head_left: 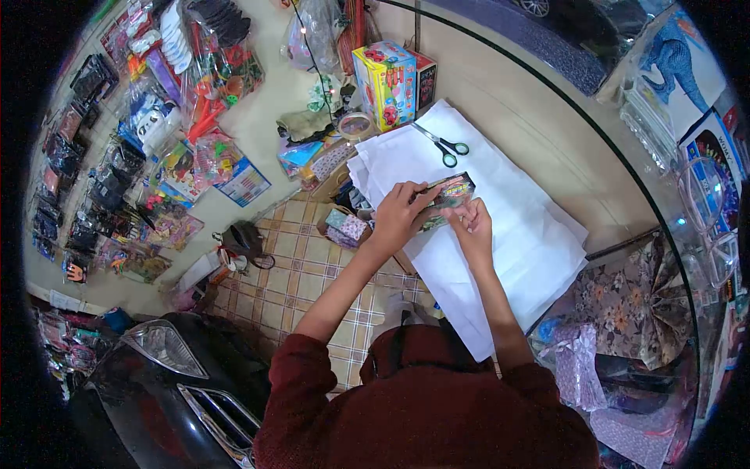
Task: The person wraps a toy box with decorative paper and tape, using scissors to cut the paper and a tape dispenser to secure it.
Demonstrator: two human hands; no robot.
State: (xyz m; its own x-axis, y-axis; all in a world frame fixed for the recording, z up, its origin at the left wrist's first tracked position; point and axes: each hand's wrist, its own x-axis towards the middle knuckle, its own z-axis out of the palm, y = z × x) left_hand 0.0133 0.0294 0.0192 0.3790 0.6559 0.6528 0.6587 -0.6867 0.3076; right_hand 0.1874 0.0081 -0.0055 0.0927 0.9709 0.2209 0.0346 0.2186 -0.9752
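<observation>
Handling a small packet [458, 186] over the white paper [519, 250] seems the step in hand, left hand [400, 213] clamped on it, right hand [473, 228] at its edge, pinch too small to tell; the next move calls for steadiness.

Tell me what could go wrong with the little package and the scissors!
The scissors lie loose on the white paper, just beyond the hands, so a tug on the paper might slide them, and a reaching finger could get poked. The small dark package is between the left hand and the right hand, so it might slip and drop onto the paper.
</observation>
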